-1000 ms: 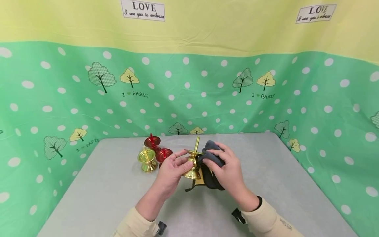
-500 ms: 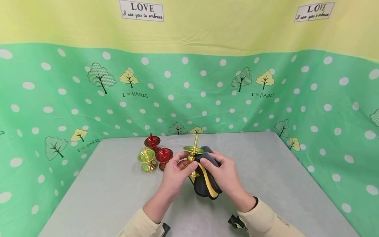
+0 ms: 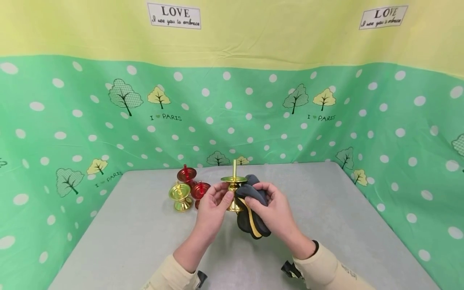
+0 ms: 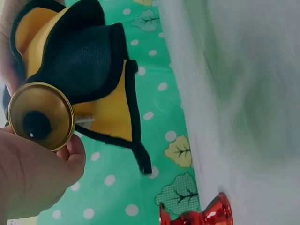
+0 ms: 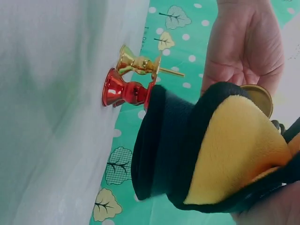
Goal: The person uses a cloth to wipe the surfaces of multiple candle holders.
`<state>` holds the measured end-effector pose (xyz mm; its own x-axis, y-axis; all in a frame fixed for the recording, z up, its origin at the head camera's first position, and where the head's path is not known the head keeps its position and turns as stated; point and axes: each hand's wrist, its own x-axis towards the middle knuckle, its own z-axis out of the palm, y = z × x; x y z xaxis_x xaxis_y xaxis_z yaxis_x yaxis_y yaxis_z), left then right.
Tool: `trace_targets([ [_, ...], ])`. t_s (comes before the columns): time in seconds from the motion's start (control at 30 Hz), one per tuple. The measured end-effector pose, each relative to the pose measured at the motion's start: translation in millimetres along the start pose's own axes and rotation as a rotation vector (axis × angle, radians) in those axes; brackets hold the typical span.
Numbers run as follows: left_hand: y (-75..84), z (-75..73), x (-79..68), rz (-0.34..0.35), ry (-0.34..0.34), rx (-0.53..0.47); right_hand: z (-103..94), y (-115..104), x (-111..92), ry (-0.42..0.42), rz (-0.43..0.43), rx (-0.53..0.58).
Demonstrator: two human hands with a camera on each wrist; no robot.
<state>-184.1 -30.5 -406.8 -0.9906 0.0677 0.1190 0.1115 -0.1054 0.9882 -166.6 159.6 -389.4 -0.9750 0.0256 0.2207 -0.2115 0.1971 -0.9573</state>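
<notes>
My left hand (image 3: 210, 211) grips a shiny gold candlestick (image 3: 234, 179) by its stem, upright above the table, its thin spike pointing up. In the left wrist view, the hollow underside of its round base (image 4: 56, 110) faces the camera. Folded in my right hand (image 3: 278, 211) is a cleaning cloth (image 3: 255, 225), dark grey on one side, yellow on the other, with black edging. The thumb and fingers pinch it right against the candlestick's right side. The cloth's yellow face (image 5: 234, 145) fills much of the right wrist view and partly hides the candlestick.
Left of my hands, another gold candlestick (image 3: 181, 201) and two red ones, a rear red candlestick (image 3: 186, 174) and a nearer red candlestick (image 3: 200, 188), stand on the grey table (image 3: 127, 233). A green polka-dot curtain (image 3: 232, 121) hangs behind and along both sides.
The gold candlestick has straightened from a tilt to upright and shifted slightly left and up. The cloth has followed along its side, its hanging part now folded more closely below the right hand.
</notes>
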Motion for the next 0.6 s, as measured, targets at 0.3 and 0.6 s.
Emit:
trace_targets([
  [0.3, 0.5, -2.4, -2.1, -0.033, -0.04, -0.014, -0.7, -2, 3, 0.027, 0.027, 0.035],
  [0.6, -1.2, -8.0, -2.0, -0.002, -0.061, 0.124, -0.8, 0, 9, -0.019, 0.037, -0.011],
])
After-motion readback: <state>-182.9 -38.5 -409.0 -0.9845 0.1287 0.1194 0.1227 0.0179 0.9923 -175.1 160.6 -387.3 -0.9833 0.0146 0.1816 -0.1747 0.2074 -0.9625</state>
